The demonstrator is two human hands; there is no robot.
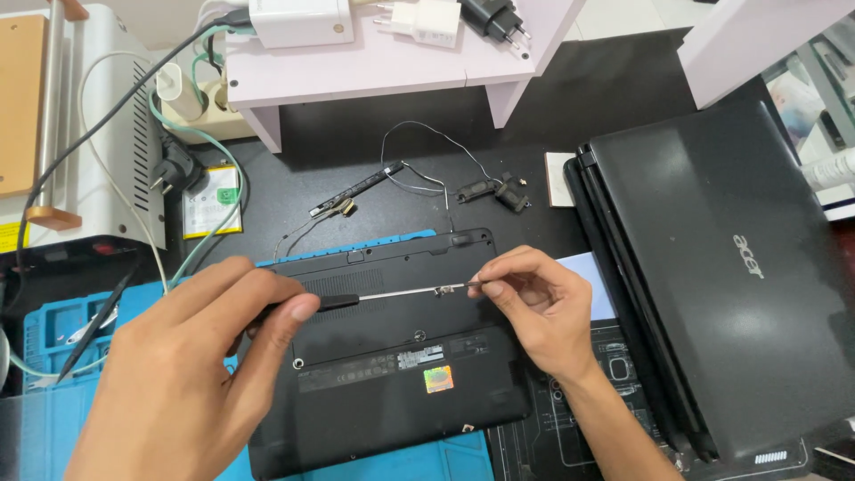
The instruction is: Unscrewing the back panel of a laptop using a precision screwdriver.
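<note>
Black netbook base (383,356) lies underside-up on the desk (552,116), where your left hand (187,374) grips a screwdriver (392,294) and your right hand (539,307) fingers (490,278) pinch a small metal part (469,285) at its tip.

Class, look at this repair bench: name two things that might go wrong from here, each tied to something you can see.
1. The left hand holds a black-handled screwdriver whose tip meets a tiny part pinched by the right hand; it may slip and scratch the black upturned laptop base or drop the part.
2. The loose thin cable assembly behind the base could snag or be lost.
</note>
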